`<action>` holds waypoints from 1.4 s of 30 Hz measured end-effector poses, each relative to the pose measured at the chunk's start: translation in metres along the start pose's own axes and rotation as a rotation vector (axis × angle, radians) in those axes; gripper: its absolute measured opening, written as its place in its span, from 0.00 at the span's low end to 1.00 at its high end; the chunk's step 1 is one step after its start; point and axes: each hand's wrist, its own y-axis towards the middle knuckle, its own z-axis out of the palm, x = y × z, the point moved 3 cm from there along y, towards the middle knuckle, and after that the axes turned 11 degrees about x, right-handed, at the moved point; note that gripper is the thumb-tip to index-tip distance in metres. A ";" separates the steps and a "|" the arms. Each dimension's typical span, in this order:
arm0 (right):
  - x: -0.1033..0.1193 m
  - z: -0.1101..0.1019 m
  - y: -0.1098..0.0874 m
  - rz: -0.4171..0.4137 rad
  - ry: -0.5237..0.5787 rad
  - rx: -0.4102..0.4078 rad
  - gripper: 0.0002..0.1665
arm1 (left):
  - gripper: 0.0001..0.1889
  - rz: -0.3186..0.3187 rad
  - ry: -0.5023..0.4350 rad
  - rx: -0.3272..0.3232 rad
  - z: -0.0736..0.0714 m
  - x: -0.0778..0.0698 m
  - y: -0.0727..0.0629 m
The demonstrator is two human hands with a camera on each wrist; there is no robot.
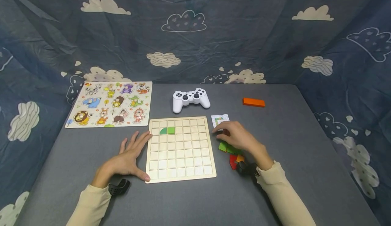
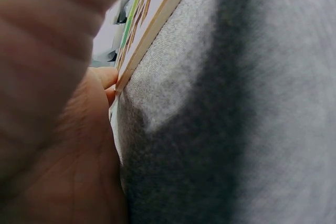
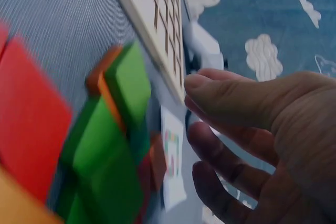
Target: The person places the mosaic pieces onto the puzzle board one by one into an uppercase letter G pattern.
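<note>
A pale wooden grid board [image 1: 180, 151] lies in the middle of the grey table. Two green pieces are set in its upper left part: a rounded dark green piece [image 1: 163, 131] and a light green square [image 1: 171, 130]. Fingers spread, my left hand [image 1: 128, 159] touches the board's left edge, the thumb at the near corner. To the right of the board, my right hand [image 1: 236, 136] hovers over a pile of green blocks [image 3: 105, 156], fingers loosely bent; I see nothing held in the right wrist view. Partly under that hand lies a small pattern card [image 1: 219, 119].
Red blocks [image 1: 233, 161] and an orange block [image 1: 240, 158] lie close to the right wrist. Behind the board sits a white game controller [image 1: 190, 98]. An animal puzzle board [image 1: 110, 105] is at the back left, an orange bar [image 1: 254, 102] at the back right.
</note>
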 end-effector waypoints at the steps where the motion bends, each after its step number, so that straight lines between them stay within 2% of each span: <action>1: -0.004 -0.001 -0.002 -0.006 0.004 0.002 0.12 | 0.76 0.000 0.000 -0.001 0.000 0.000 0.000; 4: -0.013 -0.004 -0.008 -0.011 0.014 0.010 0.12 | 0.76 -0.003 0.000 -0.003 0.000 0.000 0.000; 14: -0.032 -0.010 -0.015 0.052 0.029 0.005 0.10 | 0.76 -0.006 -0.002 -0.003 0.000 -0.001 0.000; 27: -0.037 -0.011 -0.014 0.084 -0.010 0.024 0.11 | 0.76 0.004 0.002 -0.002 0.000 -0.001 0.001; 42: -0.040 -0.010 -0.013 0.115 0.002 0.042 0.12 | 0.76 -0.003 -0.008 -0.005 0.000 -0.001 0.000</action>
